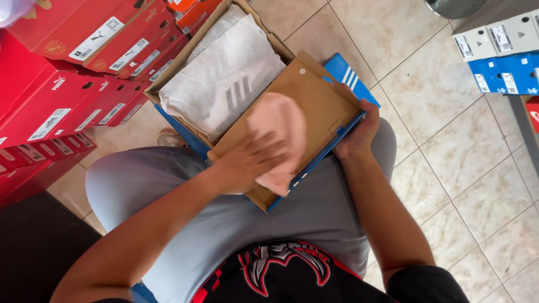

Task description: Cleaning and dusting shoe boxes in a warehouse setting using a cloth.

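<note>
Centrally, a blue cardboard shoe box rests open on the person's grey-clad lap, its brown lid flap folded out. Inside, upper centre: crinkled white tissue paper over a shoe with grey stripes. Left hand presses a soft pink cloth flat on the flap. Right hand clasps the flap's right edge. Glossy red boxes stacked upper left.

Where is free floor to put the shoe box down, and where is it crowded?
Bare tiled floor lies between the blue shoe box and the blue and white boxes. The side by the red boxes is crowded.
</note>
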